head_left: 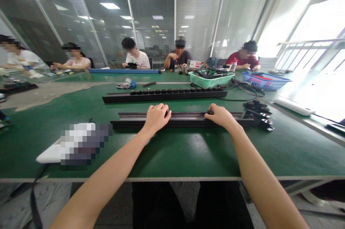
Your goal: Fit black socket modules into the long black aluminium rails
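Observation:
A long black rail [185,122] with a pale grey channel lies crosswise on the green table before me. My left hand [158,117] is closed over the rail left of its middle, thumb and fingers curled; a dark patch shows in the gap between them, too small to make out. Farther right, my right hand [219,115] pinches a small black part [210,112] at the channel. Beside the rail's right end sit several loose black parts [260,114]. Behind it lies a second black rail [167,96] with a row of small black parts along it.
A green basket [206,80] of cables and a blue basket [265,82] stand at the back right. Grey-blue gloves [126,83] lie behind the second rail. A white object [50,153], partly pixelated, is at the front left. Several people sit along the far side.

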A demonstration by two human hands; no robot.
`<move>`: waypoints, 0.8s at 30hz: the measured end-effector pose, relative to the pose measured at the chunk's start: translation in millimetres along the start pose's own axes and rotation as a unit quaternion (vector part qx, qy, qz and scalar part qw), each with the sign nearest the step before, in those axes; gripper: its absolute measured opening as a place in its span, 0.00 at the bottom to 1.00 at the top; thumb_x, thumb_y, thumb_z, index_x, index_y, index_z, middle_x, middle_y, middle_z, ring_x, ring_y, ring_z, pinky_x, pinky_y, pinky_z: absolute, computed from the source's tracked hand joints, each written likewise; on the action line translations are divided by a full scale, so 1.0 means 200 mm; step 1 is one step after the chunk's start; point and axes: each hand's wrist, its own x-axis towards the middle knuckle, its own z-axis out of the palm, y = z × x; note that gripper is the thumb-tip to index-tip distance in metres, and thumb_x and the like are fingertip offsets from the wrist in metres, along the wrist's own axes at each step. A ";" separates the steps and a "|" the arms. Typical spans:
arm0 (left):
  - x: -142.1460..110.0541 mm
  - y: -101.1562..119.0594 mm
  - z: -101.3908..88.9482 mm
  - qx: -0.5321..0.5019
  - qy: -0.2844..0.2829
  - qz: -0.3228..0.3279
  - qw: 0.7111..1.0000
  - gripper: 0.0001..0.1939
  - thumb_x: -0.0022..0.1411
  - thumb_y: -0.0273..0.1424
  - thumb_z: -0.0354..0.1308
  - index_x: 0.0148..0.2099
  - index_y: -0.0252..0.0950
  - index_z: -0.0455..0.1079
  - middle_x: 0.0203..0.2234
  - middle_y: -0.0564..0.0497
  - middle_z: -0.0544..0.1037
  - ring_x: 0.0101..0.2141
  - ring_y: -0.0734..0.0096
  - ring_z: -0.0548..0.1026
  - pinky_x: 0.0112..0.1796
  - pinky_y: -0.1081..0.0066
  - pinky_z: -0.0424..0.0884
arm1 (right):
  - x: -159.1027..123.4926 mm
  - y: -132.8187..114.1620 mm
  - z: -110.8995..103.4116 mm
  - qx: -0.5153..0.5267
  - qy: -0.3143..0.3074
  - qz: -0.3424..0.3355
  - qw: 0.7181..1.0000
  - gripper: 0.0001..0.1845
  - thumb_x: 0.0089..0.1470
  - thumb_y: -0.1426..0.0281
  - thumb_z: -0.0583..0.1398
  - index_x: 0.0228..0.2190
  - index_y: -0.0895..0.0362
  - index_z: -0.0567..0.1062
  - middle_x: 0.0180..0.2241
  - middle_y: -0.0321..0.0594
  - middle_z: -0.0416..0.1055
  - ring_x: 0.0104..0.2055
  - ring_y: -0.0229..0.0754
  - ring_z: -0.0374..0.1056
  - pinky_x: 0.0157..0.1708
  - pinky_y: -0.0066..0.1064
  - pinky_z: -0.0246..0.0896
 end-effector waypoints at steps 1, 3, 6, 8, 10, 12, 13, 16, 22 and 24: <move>0.00 0.00 0.00 0.001 -0.001 0.000 1.000 0.12 0.71 0.36 0.49 0.39 0.38 0.71 0.38 0.46 0.78 0.38 0.60 0.76 0.42 0.60 0.63 | 0.00 0.01 0.00 0.002 -0.002 0.004 1.000 0.14 0.56 0.58 0.59 0.40 0.54 0.71 0.37 0.47 0.77 0.41 0.50 0.72 0.36 0.34 0.59; 0.00 0.00 0.00 0.002 -0.001 0.000 1.000 0.12 0.71 0.36 0.49 0.39 0.38 0.71 0.37 0.46 0.78 0.38 0.60 0.76 0.42 0.60 0.62 | 0.00 0.02 -0.01 0.007 -0.006 0.011 1.000 0.14 0.56 0.58 0.59 0.40 0.54 0.71 0.38 0.47 0.77 0.41 0.51 0.73 0.37 0.34 0.60; 0.00 0.00 0.00 0.002 -0.001 0.000 1.000 0.12 0.71 0.36 0.49 0.39 0.38 0.71 0.37 0.46 0.78 0.38 0.60 0.76 0.42 0.61 0.62 | 0.01 0.03 0.00 0.009 -0.018 0.021 1.000 0.15 0.57 0.58 0.60 0.41 0.54 0.72 0.39 0.49 0.77 0.42 0.52 0.73 0.39 0.35 0.61; 0.00 0.00 0.00 0.002 -0.001 0.001 1.000 0.12 0.71 0.36 0.49 0.39 0.38 0.71 0.37 0.46 0.78 0.38 0.60 0.76 0.42 0.61 0.62 | 0.02 0.03 0.00 0.003 -0.034 0.025 0.999 0.16 0.58 0.57 0.59 0.42 0.55 0.71 0.41 0.50 0.77 0.44 0.52 0.74 0.40 0.35 0.62; 0.00 0.00 0.00 0.002 0.001 0.003 1.000 0.12 0.71 0.36 0.49 0.39 0.38 0.71 0.37 0.46 0.78 0.37 0.60 0.76 0.42 0.61 0.63 | 0.03 0.03 0.00 -0.009 -0.053 0.024 0.998 0.16 0.60 0.58 0.58 0.44 0.56 0.71 0.42 0.53 0.77 0.45 0.53 0.74 0.41 0.36 0.62; 0.00 0.00 0.00 0.004 0.004 0.005 1.000 0.12 0.71 0.36 0.50 0.39 0.38 0.71 0.37 0.46 0.78 0.37 0.60 0.75 0.42 0.61 0.63 | 0.04 0.03 0.00 -0.020 -0.066 0.012 0.998 0.15 0.61 0.59 0.57 0.44 0.57 0.70 0.43 0.54 0.77 0.45 0.53 0.74 0.41 0.35 0.62; 0.00 0.00 0.01 0.005 0.006 0.005 1.000 0.12 0.71 0.36 0.50 0.39 0.38 0.71 0.37 0.46 0.78 0.36 0.60 0.75 0.42 0.61 0.63 | 0.05 0.04 0.00 -0.023 -0.069 0.001 0.997 0.14 0.61 0.59 0.57 0.43 0.56 0.69 0.43 0.54 0.77 0.44 0.53 0.74 0.40 0.35 0.62; 0.00 0.00 0.01 0.005 0.012 0.004 1.000 0.12 0.71 0.36 0.50 0.39 0.38 0.71 0.37 0.46 0.79 0.37 0.61 0.75 0.42 0.61 0.63 | 0.05 0.08 0.02 -0.010 -0.059 -0.046 0.997 0.11 0.61 0.60 0.58 0.39 0.55 0.68 0.40 0.50 0.77 0.42 0.51 0.73 0.40 0.34 0.61; -0.01 -0.01 0.01 -0.001 0.013 0.008 1.000 0.11 0.71 0.36 0.50 0.39 0.38 0.70 0.37 0.46 0.79 0.37 0.60 0.75 0.42 0.61 0.62 | 0.00 0.17 0.11 0.120 0.060 -0.087 0.987 0.14 0.58 0.56 0.59 0.38 0.52 0.66 0.34 0.41 0.74 0.36 0.46 0.70 0.37 0.32 0.59; 0.00 -0.01 0.01 -0.003 0.012 0.007 1.000 0.11 0.71 0.36 0.50 0.38 0.38 0.70 0.37 0.46 0.78 0.37 0.61 0.75 0.42 0.61 0.62 | -0.01 0.17 0.13 0.134 0.080 -0.087 0.984 0.14 0.57 0.56 0.60 0.38 0.52 0.66 0.31 0.38 0.72 0.34 0.45 0.68 0.35 0.33 0.58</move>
